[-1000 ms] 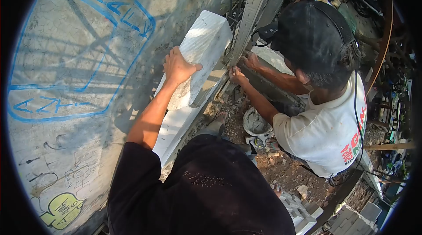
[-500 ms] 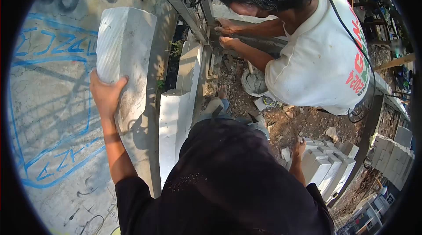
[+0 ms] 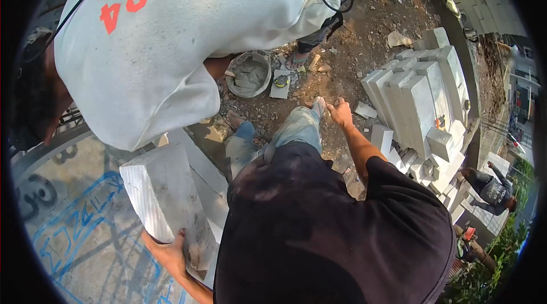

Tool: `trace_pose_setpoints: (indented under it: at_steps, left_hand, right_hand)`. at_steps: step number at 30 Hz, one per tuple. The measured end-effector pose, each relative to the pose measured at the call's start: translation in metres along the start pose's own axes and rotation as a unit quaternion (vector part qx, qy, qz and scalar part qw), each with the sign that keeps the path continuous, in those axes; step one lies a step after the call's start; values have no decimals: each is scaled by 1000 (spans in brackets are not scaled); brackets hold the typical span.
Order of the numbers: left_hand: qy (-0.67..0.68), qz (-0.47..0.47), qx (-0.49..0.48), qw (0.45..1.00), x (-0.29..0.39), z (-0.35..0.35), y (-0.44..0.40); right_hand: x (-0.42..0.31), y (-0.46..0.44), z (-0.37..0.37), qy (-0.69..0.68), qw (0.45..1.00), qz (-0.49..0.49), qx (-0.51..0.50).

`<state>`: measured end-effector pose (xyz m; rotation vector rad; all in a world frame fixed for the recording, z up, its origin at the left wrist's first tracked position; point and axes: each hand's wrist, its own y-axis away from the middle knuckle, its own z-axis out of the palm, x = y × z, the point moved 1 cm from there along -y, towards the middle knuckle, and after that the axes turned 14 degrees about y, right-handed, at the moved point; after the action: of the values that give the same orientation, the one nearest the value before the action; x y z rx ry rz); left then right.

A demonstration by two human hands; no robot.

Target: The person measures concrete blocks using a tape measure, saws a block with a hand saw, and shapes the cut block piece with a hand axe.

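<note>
My left hand (image 3: 167, 254) grips a white block (image 3: 174, 204), thumb against one face, beside the edge of the low wall (image 3: 198, 160). My right hand (image 3: 341, 114), fingers loosely parted, hangs over the ground (image 3: 387, 11) near the block stack (image 3: 411, 105). A bucket (image 3: 248, 95) of mortar (image 3: 249, 76) stands near the co-worker's white shirt (image 3: 154, 59).

Own hands, two: left hand (image 3: 169, 254), right hand (image 3: 341, 114). Pale block (image 3: 181, 207) in the left: one. Bucket (image 3: 268, 79), one; handle (image 3: 230, 73) in it, one. Yellow-and-black tool (image 3: 281, 81), one, on one slab (image 3: 277, 93). Other people clearly seen, two: white-shirted person (image 3: 165, 31), distant person (image 3: 494, 190). Block stack (image 3: 413, 113) near the right hand, one; its blocks overlap too much to count.
</note>
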<state>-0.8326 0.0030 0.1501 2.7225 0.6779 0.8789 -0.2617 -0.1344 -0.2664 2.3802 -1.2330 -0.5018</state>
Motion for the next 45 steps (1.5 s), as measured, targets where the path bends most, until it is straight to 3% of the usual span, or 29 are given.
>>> trace_pose_setpoints:
  at_steps: [4, 5, 6, 8, 11, 13, 15, 19, 21, 26, 28, 29, 32, 34, 36, 37, 39, 40, 41, 42, 43, 45]
  left_hand:
    - [-33, 122, -46, 991, 19, 97, 33]
    - [-34, 117, -71, 990, 29, 125, 43]
    - [-34, 113, -92, 989, 42, 155, 50]
    - [3, 199, -171, 965, 43, 209, 50]
    - [-118, 215, -156, 957, 108, 280, 89]
    - [-112, 225, -194, 948, 153, 327, 108]
    - [-126, 304, -240, 913, 175, 366, 114]
    - [-160, 411, -286, 851, 241, 440, 140]
    - [-109, 483, -303, 814, 271, 466, 154]
    - [-166, 572, -355, 721, 337, 529, 183]
    - [-162, 606, -369, 686, 361, 549, 191]
    - [-179, 620, -380, 662, 374, 558, 201]
    - [-184, 689, -406, 572, 397, 595, 223]
    - [-242, 693, -429, 526, 409, 610, 245]
    - [-264, 721, -448, 459, 418, 627, 274]
    - [-268, 735, -454, 426, 421, 636, 291]
    - [-315, 752, -449, 366, 423, 651, 318]
    - [-327, 764, -448, 331, 427, 654, 332]
    - [-327, 773, -464, 284, 420, 656, 346]
    - [-331, 786, -475, 216, 421, 666, 377]
    - [-333, 789, -477, 196, 419, 670, 393]
    - [-332, 804, -473, 140, 417, 671, 425]
  right_hand:
    - [82, -13, -14, -73, 997, 35, -6]
    - [107, -18, -20, -99, 994, 37, -14]
    - [134, -19, -26, -120, 991, 64, -4]
    - [183, -12, -57, -148, 981, 128, 8]
    - [281, 14, -75, -172, 961, 216, 20]
    - [341, 36, -95, -187, 942, 277, 33]
    - [385, 70, -97, -196, 916, 350, 4]
    - [427, 118, -91, -255, 869, 421, 54]
    - [417, 146, -80, -314, 842, 432, 71]
    - [371, 203, 19, -397, 766, 503, 51]
    - [324, 227, 50, -480, 711, 508, 73]
    - [297, 247, 49, -574, 616, 536, 64]
    - [221, 292, 65, -592, 533, 601, 65]
    - [148, 309, 208, -364, 651, 650, 149]
    - [88, 323, 189, -553, 450, 699, 61]
    - [60, 319, 199, -565, 417, 709, 69]
    - [-11, 303, 239, -659, 264, 695, 112]
    - [-58, 280, 259, -669, 228, 698, 113]
    - [-83, 261, 274, -637, 263, 709, 147]
    - [-107, 231, 283, -625, 261, 717, 166]
    - [-128, 201, 280, -612, 259, 724, 185]
    - [-101, 185, 187, -672, 160, 709, 139]
